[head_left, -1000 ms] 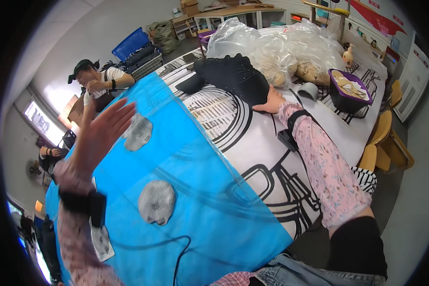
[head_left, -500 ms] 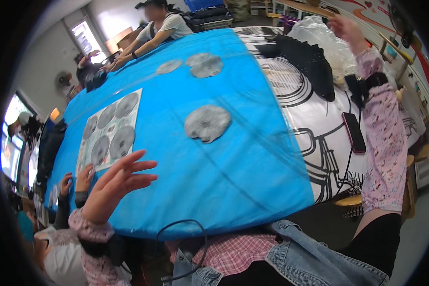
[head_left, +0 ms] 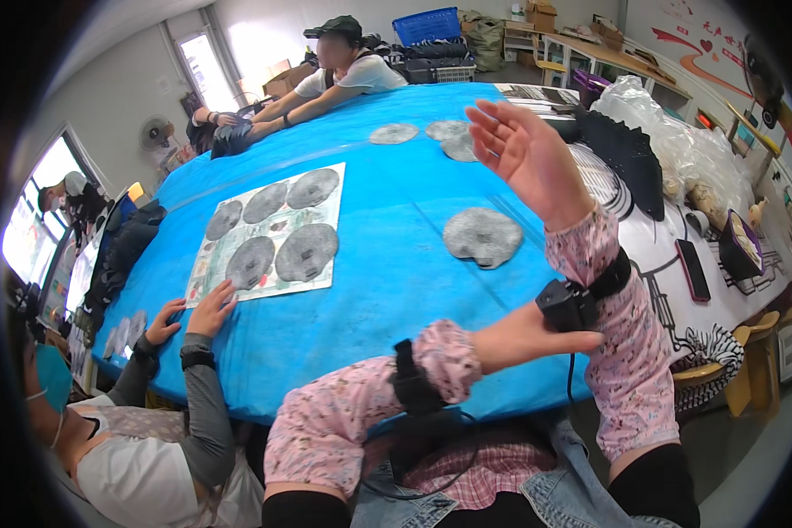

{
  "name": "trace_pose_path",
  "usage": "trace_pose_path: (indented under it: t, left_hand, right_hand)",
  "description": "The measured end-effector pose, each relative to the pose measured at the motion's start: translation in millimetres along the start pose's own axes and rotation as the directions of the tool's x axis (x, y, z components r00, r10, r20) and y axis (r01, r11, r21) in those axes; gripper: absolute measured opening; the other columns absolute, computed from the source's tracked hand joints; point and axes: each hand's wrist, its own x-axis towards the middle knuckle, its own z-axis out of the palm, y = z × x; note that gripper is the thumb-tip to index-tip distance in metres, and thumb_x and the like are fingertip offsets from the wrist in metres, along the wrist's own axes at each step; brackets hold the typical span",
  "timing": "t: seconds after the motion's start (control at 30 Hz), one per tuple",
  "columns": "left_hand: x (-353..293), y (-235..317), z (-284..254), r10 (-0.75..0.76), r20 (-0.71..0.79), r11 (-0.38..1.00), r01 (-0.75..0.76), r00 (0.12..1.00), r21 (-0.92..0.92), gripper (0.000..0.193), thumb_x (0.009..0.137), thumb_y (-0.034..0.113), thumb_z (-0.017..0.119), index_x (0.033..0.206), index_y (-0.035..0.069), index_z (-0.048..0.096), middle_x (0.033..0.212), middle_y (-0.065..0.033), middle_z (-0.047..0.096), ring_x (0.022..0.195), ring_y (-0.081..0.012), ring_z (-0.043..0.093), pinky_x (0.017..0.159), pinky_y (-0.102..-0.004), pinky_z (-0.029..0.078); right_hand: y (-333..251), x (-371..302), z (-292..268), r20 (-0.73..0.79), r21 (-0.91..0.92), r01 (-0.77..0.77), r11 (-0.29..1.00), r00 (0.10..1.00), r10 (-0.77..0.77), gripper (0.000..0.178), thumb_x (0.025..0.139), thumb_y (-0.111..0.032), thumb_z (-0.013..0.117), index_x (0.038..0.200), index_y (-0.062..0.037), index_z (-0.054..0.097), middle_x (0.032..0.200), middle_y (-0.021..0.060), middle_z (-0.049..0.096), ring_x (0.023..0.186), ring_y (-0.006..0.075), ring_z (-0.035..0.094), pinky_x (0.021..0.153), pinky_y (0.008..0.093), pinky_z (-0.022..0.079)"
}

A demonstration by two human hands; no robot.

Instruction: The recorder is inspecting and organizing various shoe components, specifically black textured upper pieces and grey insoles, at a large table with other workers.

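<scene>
My right hand (head_left: 526,163) is raised over the table with its fingers apart and nothing in it. Around that wrist runs a black strap (head_left: 611,275) carrying a small black box-shaped device (head_left: 567,304). My left hand (head_left: 519,340) crosses over to this device and grips it, its thumb lying along my pink flowered sleeve (head_left: 634,370); the other fingers are mostly hidden. Closest to my hands on the blue table cover (head_left: 387,308) lies a round grey mottled disc (head_left: 482,238) with a notched edge.
Left of centre, a patterned sheet (head_left: 273,231) bears several grey discs. A person's hands (head_left: 209,310) rest by it; another person (head_left: 352,70) leans over the far edge. At right are a phone (head_left: 693,270), a black folded piece (head_left: 625,157), clear plastic bags (head_left: 678,132) and a purple container (head_left: 741,244).
My left hand has swung right to the device on my right wrist. My right arm has come inward over the blue cover. The view has shifted left.
</scene>
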Motion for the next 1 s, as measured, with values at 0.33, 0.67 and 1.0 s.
trace_pose_path:
  t: [0.33, 0.67, 1.0]
  left_hand:
    - [-9, -33, -19, -0.190, 0.333, 0.950, 0.259, 0.924, -0.177, 0.070, 0.083, 0.038, 0.061, 0.136, 0.008, 0.026, 0.132, -0.0067, 0.039, 0.120, -0.0172, 0.039, 0.097, -0.0319, 0.038]
    - [-103, -50, -167, -0.239, -0.354, 0.955, 0.153, 0.904, -0.254, 0.051, 0.093, 0.034, 0.044, 0.131, 0.002, 0.035, 0.129, -0.0142, 0.044, 0.116, -0.0242, 0.046, 0.097, -0.0378, 0.038]
    - [-119, -83, -176, -0.119, -0.553, 0.858, -0.195, 0.825, -0.476, 0.044, 0.092, 0.023, 0.046, 0.128, 0.000, 0.037, 0.119, -0.0110, 0.048, 0.108, -0.0206, 0.051, 0.094, -0.0322, 0.043]
  right_hand:
    - [53, -34, -16, 0.650, -0.711, 0.443, -0.546, 0.709, -0.272, 0.046, 0.075, -0.006, 0.058, 0.119, -0.0031, 0.042, 0.095, 0.0117, 0.052, 0.081, 0.0261, 0.054, 0.071, 0.0349, 0.043]
    - [-12, 40, -242, -0.640, -0.768, -0.640, 0.013, 0.768, 0.029, 0.074, 0.078, -0.020, 0.058, 0.136, 0.0001, 0.016, 0.087, 0.0181, 0.063, 0.066, 0.0251, 0.062, 0.054, 0.0342, 0.048]
    - [-83, 136, -375, -0.619, -0.526, -0.562, -0.639, 0.768, -0.166, 0.042, 0.090, -0.025, 0.039, 0.132, -0.0202, 0.041, 0.128, 0.0097, 0.048, 0.115, 0.0312, 0.049, 0.086, 0.0618, 0.037]
